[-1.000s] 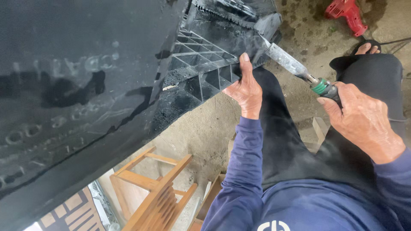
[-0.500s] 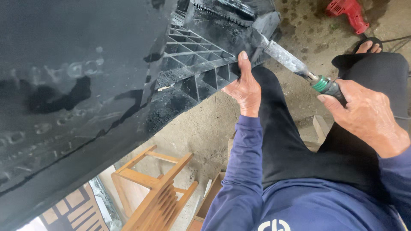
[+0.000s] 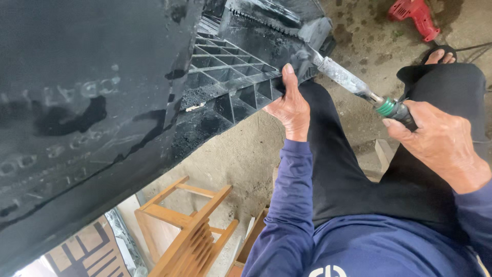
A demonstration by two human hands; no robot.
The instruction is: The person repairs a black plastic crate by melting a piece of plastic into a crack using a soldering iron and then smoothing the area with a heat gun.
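The left hand (image 3: 292, 105) is clamped on the lower edge of a big black ribbed plastic panel (image 3: 230, 87), thumb up along the edge, fingers curled behind it. The right hand (image 3: 441, 146) is wrapped tight around the dark handle of a chisel-like tool (image 3: 353, 82) — green collar just above the fist, grey blade slanting up and away to the panel's corner, just beyond the left hand's thumb. Below the left forearm stands a wooden stool (image 3: 189, 231). Far past the right hand, on the stained concrete floor (image 3: 369, 46), lies a red power drill (image 3: 412, 15) — near a sandalled foot (image 3: 441, 55).
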